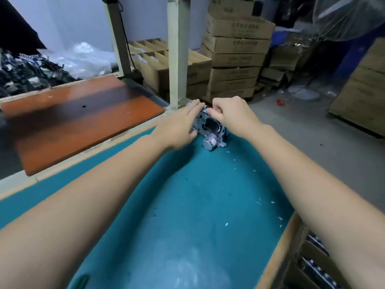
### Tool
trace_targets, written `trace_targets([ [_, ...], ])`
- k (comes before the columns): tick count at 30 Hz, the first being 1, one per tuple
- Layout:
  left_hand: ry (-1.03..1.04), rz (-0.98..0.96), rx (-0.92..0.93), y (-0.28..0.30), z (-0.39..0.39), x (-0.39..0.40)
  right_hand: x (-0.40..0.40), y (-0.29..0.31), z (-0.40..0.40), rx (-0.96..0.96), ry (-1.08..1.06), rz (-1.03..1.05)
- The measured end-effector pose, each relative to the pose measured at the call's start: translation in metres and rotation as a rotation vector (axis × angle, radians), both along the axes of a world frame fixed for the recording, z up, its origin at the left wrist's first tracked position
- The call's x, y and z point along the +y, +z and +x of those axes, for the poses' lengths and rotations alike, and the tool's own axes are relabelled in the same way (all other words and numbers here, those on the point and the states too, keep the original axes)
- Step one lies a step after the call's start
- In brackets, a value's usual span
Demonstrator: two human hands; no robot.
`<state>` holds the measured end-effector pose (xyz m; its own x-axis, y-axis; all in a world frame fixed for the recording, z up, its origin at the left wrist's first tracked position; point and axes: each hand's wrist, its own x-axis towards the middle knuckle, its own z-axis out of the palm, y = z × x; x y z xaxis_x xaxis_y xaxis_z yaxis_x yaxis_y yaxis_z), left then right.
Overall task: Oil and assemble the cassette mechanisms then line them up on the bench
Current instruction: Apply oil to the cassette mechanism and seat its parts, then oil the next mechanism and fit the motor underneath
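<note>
A grey metal cassette mechanism (210, 129) with a round silver motor at its near end stands on edge at the far end of the teal bench (187, 205). My left hand (179, 126) lies against its left face with straight fingers. My right hand (231, 113) curls over its top right corner and pinches it with fingertips. The mechanism's far side is hidden by both hands.
An orange-brown board (79, 117) lies to the left beyond the bench's pale edge. A cream post (177, 51) rises just behind the mechanism. Stacked cardboard boxes (235, 49) stand on the floor at the back and right. Small white flecks dot the bench.
</note>
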<state>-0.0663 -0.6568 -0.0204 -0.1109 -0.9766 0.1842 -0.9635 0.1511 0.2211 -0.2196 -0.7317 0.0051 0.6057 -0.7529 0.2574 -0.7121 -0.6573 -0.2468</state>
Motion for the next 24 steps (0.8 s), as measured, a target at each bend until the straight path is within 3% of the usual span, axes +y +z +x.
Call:
trace_targets([
  [8,0.005,0.032,-0.056,0.001,0.014,-0.075,-0.066,-0.003,0.021,-0.002,-0.137,-0.037],
  [16,0.039,0.057,-0.005,-0.005,0.024,-0.095,-0.085,-0.005,0.036,0.003,-0.157,-0.013],
  [20,0.094,-0.03,-0.049,0.003,0.015,-0.076,-0.072,0.006,0.037,0.179,-0.21,-0.261],
  [24,0.293,-0.176,0.091,0.029,0.001,-0.017,-0.007,0.009,0.044,0.078,-0.093,-0.371],
])
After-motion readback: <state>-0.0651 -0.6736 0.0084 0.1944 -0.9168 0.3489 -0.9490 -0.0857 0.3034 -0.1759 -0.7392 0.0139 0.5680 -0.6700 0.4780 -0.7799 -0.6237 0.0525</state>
